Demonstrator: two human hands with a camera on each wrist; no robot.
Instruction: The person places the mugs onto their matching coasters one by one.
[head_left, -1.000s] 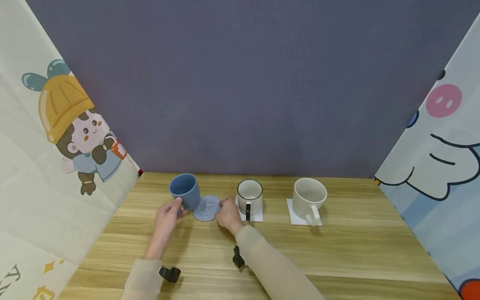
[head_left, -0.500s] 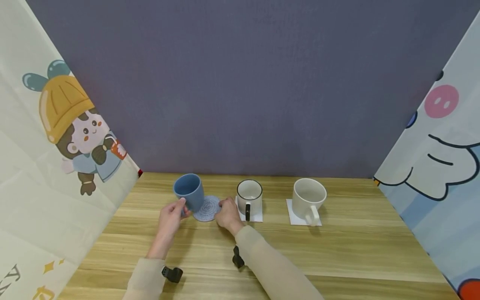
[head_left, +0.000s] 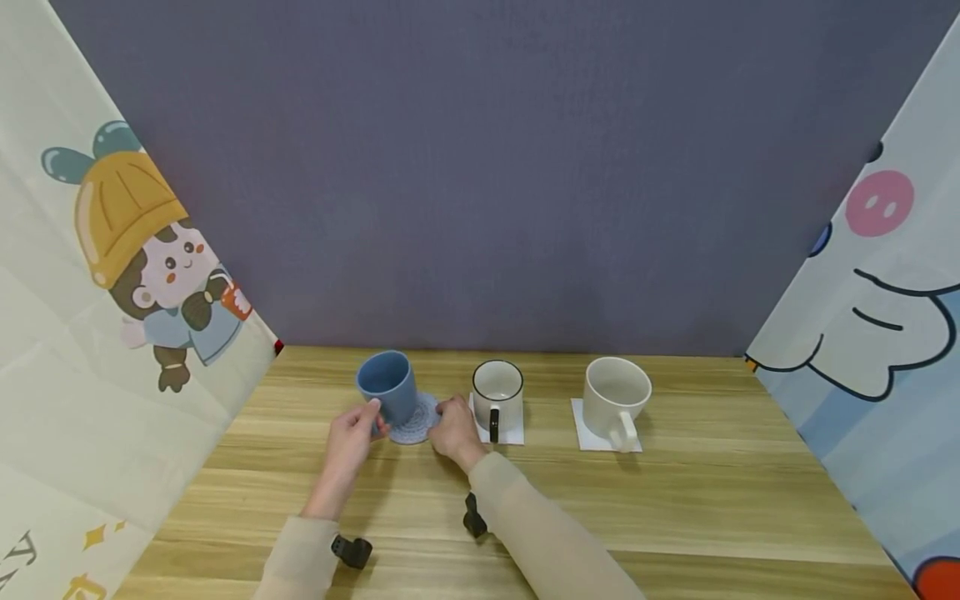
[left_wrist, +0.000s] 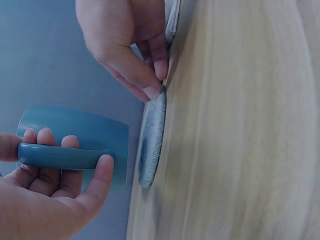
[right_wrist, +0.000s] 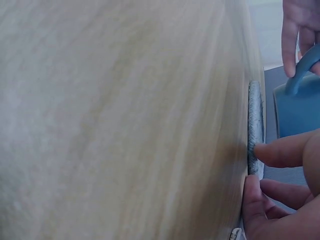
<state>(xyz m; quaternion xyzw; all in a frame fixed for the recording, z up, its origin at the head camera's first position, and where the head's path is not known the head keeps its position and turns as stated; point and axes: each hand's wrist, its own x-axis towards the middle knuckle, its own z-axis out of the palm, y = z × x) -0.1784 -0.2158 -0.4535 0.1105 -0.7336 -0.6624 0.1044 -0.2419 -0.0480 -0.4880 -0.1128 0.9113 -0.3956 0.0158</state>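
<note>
My left hand (head_left: 352, 435) grips the handle of a blue mug (head_left: 392, 392), fingers curled through and around it in the left wrist view. The mug is upright and overlaps the left part of a round blue-grey woven coaster (head_left: 417, 430). From the side, the left wrist view has a gap between the mug's base and the coaster (left_wrist: 153, 142). At the coaster's right edge, my right hand (head_left: 456, 432) pinches it, with the thumb against the rim in the right wrist view. The coaster lies flat on the wooden table (head_left: 420, 533).
Close right of my right hand, a white mug with a black rim and handle (head_left: 486, 408) stands on a white square coaster (head_left: 514, 437). Farther right is a plain white mug (head_left: 604, 408) on another white square (head_left: 589, 442). A grey-purple panel (head_left: 480, 208) rises behind the table.
My left hand has carried the blue mug rightward, from beside the round coaster to over its left part. My right hand has stayed at the coaster's edge.
</note>
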